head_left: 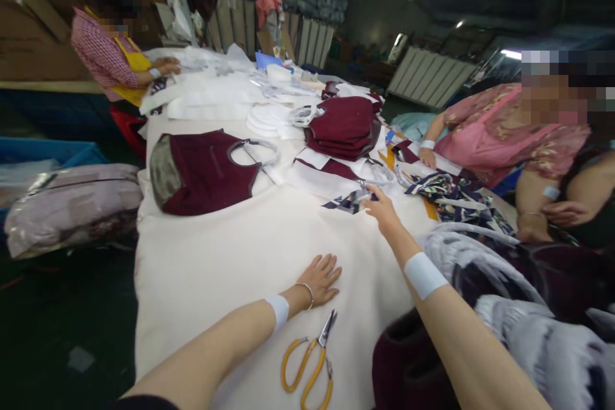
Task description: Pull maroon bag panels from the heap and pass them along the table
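Patterned fabric piece under right hand on cutting table

Patterned fabric (350, 200) lies on the white table (216, 269), just beyond mid-table, beside white and maroon cut pieces (331, 173). Right hand (382, 208) reaches forward, fingers partly spread, fingertips touching the fabric edge; no closed grip is visible. Left hand (323, 277) rests flat on the table, fingers spread, holding nothing. Yellow-handled scissors (310, 362) lie near it, apart. A maroon bag (204, 173) lies at left. No legible writing or labels are visible.
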Demonstrator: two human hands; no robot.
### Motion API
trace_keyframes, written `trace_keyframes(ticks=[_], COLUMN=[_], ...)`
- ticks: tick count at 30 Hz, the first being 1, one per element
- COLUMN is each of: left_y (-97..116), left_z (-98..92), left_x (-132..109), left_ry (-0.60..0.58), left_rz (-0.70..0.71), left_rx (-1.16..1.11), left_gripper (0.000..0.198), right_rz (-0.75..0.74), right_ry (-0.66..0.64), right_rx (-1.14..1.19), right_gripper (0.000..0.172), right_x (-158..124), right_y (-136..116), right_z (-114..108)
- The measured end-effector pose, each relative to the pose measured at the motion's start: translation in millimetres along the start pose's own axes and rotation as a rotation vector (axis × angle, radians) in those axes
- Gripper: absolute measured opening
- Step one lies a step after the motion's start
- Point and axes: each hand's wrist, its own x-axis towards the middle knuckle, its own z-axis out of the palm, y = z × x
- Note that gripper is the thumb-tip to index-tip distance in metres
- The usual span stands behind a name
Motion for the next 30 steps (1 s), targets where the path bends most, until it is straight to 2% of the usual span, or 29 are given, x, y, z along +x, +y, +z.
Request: trace_keyframes(ticks=[3,5,8,11,15,18,20,22,24,26,28,30], left_y=[0,0,1,-3,-30,-68,-99,-130,-155,-171,-176,-173], left_z=[-0.7,-2.0,-7.3,-17.2,-35.4,-56.1,-71.9,-85.4,-95.1,-101.2,-104.4,-105.6], left_x=[0,0,2,4,-10,-57,-107,-164,-217,-256,-279,-289], left_ry=[-0.008,-0.026,-0.071,-0.118,-0.229,-0.253,-0.262,-0.251,-0.232,-0.207,-0.167,-0.128], left_rz=[0.000,0.001,-0.008,-0.002,0.051,0.069,0.063,0.036,-0.031,-0.067,-0.070,-0.060], left_rx=[-0.056,-0.095,-0.142,-0.170,-0.203,-0.191,-0.156,-0.066,0.055,0.148,0.203,0.232], left_gripper=[0.065,0.064,0.059,0.058,0.052,0.054,0.059,0.059,0.057,0.053,0.052,0.053], right_rz=[0.138,0.174,0.090,0.067,0.248,0.425,0.558,0.655,0.712,0.750,0.768,0.755], right_ry=[-0.321,-0.424,-0.512,-0.502,-0.295,-0.104,-0.024,0.058,0.151,0.219,0.244,0.248], right_rx=[-0.108,-0.167,-0.272,-0.271,-0.029,0.052,0.075,0.088,0.113,0.185,0.269,0.260], right_gripper=[0.040,0.031,0.032,0.035,0.038,0.046,0.050,0.052,0.051,0.051,0.051,0.048], right_x=[-54,-95,-157,-218,-310,-393,-454,-513,-564,-605,-633,-651], right_y=[-21,-29,-35,-32,-20,-8,3,18,32,41,44,41], right_z=[25,39,45,34,0,-23,-31,-28,-15,8,37,70])
